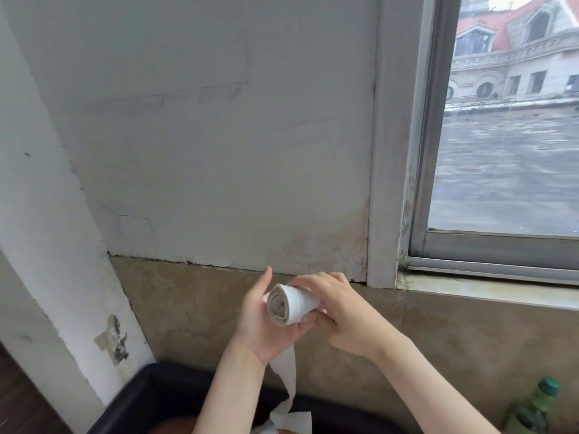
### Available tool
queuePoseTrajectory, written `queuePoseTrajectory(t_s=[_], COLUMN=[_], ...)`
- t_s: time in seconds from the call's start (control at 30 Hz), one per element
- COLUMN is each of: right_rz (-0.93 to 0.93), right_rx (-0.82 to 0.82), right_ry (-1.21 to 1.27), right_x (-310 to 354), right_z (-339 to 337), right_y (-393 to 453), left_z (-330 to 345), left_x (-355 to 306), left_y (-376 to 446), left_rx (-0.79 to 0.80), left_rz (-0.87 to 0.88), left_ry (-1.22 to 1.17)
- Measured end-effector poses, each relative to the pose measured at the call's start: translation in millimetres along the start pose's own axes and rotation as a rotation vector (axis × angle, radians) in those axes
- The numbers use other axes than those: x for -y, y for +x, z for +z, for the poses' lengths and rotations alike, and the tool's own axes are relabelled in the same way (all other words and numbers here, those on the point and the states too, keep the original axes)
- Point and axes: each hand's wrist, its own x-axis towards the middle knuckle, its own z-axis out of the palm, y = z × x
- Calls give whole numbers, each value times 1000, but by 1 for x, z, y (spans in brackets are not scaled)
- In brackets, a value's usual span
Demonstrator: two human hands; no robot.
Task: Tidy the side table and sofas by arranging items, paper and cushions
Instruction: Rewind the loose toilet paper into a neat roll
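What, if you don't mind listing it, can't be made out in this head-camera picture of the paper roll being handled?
- Paper roll: its far end is covered by the right hand.
- Loose paper tail: its end runs off the bottom edge.
- Dark table: mostly cut off by the bottom edge and hidden by the left hand's forearm.
- Green bottle: blurred, label unreadable, base cut off.

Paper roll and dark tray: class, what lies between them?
In the head view, a loose strip of paper hangs from the paper roll, held in both hands, down to the dark tray.
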Motion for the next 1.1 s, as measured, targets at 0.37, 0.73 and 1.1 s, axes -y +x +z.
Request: queuePoseTrajectory(t_s=[0.37, 0.73, 1.1], right_rz=[225, 397, 156], right_rx=[281, 254, 56], right_ry=[344, 259, -26], right_x=[7, 9, -2], right_z=[-16, -15, 11], right_y=[2, 3, 2], left_z=[-11, -9, 1], left_x=[6, 12, 10], left_y=[9, 13, 19], left_rx=[-46, 167, -116], left_rz=[-2, 13, 80], left_ry=[239, 220, -152])
